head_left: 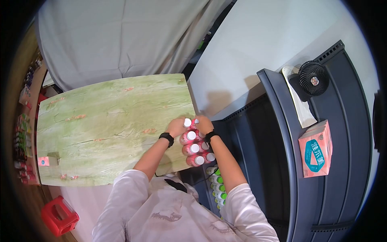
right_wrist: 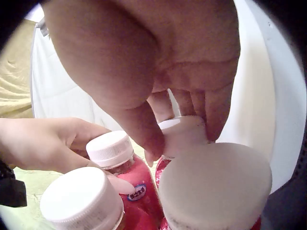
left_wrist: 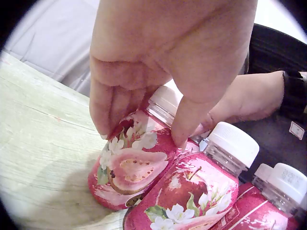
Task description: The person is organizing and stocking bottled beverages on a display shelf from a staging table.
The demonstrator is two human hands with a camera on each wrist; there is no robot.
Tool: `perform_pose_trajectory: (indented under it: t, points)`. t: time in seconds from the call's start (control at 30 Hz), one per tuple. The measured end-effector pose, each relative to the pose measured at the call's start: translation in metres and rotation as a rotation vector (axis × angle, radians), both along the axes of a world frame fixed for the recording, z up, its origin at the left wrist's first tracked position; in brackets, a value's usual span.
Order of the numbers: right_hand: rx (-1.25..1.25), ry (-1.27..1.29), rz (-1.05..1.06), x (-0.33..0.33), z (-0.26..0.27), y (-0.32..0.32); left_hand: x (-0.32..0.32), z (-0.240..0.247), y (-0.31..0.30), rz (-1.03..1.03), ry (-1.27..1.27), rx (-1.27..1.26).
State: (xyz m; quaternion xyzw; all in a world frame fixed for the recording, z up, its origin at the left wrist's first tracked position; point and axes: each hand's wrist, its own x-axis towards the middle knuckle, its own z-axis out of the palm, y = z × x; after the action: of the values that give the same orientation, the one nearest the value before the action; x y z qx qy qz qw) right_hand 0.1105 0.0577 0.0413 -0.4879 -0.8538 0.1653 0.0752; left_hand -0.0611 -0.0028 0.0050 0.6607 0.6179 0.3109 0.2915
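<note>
Several pink bottles with white caps (head_left: 190, 150) stand in two close rows at the right edge of the green table (head_left: 109, 121). At the far end of the left row, my left hand (head_left: 175, 127) grips a bottle (left_wrist: 139, 165) below its cap, thumb on one side and fingers on the other in the left wrist view. Beside it my right hand (head_left: 204, 125) pinches the white cap (right_wrist: 182, 134) of the far bottle in the right row. Nearer white caps (right_wrist: 216, 184) fill the bottom of the right wrist view. The lower part of the right hand's bottle is hidden.
Green-capped bottles (head_left: 218, 187) stand below the table's right side. A dark shelf unit on the right holds a black fan (head_left: 314, 78) and a pink tissue pack (head_left: 316, 151). A small pink box (head_left: 43, 161) lies at the table's left; a red stool (head_left: 59, 215) stands below.
</note>
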Motion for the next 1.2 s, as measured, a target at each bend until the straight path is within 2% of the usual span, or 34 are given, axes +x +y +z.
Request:
perform_pose_trajectory:
  t: [0.3, 0.5, 0.6, 0.8, 0.97, 1.2]
  points:
    - [-0.001, -0.09, -0.003, 0.006, 0.0, 0.009, 0.01, -0.006, 0.004, 0.016, -0.036, 0.016]
    - [-0.037, -0.059, -0.029, 0.004, 0.01, 0.005, 0.01, 0.0, 0.001, 0.015, -0.014, 0.013]
    - [0.001, -0.05, 0.032, 0.007, 0.003, 0.009, 0.011, -0.004, 0.002, 0.024, -0.012, 0.001]
    - [-0.012, -0.036, 0.003, 0.006, -0.002, 0.01, 0.011, -0.011, 0.004, 0.011, -0.003, 0.01]
    - [-0.147, 0.054, -0.006, 0.016, 0.0, 0.006, 0.009, 0.002, -0.003, 0.008, -0.038, 0.015]
    - [-0.304, 0.187, -0.08, 0.05, 0.014, -0.023, 0.008, -0.003, 0.0, -0.003, -0.044, -0.003]
